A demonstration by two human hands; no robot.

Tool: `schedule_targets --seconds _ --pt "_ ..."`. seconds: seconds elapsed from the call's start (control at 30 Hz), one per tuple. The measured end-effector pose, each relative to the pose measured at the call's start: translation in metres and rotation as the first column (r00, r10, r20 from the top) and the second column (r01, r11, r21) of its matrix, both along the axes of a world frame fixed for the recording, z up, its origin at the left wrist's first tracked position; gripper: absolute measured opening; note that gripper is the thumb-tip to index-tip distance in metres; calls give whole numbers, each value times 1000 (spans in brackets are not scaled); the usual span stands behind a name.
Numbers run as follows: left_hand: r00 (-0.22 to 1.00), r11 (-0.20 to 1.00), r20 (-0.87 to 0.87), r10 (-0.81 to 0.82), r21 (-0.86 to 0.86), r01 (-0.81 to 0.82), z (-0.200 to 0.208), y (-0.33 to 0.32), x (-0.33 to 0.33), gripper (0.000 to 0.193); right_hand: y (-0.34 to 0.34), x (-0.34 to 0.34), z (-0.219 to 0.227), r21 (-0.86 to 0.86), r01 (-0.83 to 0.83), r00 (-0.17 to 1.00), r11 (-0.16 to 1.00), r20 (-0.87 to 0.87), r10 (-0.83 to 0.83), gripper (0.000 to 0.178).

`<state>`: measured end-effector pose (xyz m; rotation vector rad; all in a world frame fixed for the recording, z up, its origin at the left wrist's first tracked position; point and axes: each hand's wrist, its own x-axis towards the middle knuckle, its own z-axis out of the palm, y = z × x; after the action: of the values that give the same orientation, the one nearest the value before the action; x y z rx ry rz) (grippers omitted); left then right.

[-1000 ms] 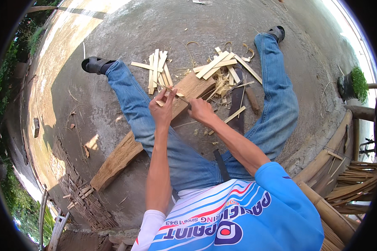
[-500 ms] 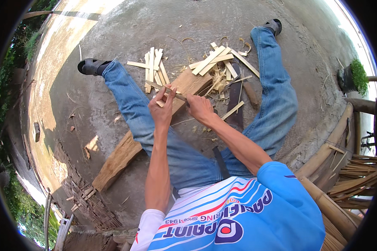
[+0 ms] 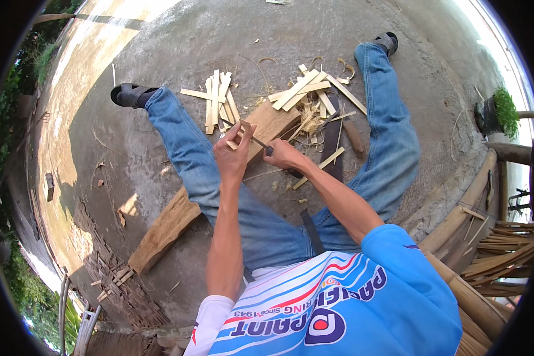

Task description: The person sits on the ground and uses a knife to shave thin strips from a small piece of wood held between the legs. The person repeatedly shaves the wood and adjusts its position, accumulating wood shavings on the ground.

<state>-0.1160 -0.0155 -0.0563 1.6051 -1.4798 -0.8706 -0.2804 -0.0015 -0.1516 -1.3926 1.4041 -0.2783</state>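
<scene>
My left hand pinches a short flat wooden strip upright between thumb and fingers. My right hand is closed around a knife; its narrow dark blade points left toward the strip and my left fingers, which partly hide it. Both hands are above a thick wooden beam lying slantwise between my legs. Beyond my left hand is a loose pile of pale flat strips. A second pile of strips lies past the beam's far end, with curled shavings beside it.
A long dark flat piece and a brown rod lie near my right leg. The beam's near end is left of my left leg. Bamboo poles stand at right, and a potted plant beyond.
The strip in my left hand has turned more upright, and my left fingers have shifted on it. My right hand with the knife has moved slightly down, away from the strip.
</scene>
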Motion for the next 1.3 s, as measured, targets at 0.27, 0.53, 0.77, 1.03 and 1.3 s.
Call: schedule_targets --seconds 0.27,0.53,0.77,1.03,1.3 --pt "990 997 -120 78 1 -79 -8 23 29 26 23 18 40 -239 -77 951 968 -310 0 33" --pt "993 999 -107 42 0 -43 -5 35 25 24 29 8 0 -197 -50 964 979 -264 -4 33" --pt "996 999 -91 20 -47 -24 -7 30 22 23 14 -2 -17 -19 -7 997 1000 71 8 24" --pt "992 998 -116 42 -49 -48 -5 34 22 23 38 12 15 -213 -77 932 974 -362 -5 36" --pt "997 999 -49 53 -9 -54 -23 42 42 22 30 -2 -10 183 1 1000 983 -2 -1 33"
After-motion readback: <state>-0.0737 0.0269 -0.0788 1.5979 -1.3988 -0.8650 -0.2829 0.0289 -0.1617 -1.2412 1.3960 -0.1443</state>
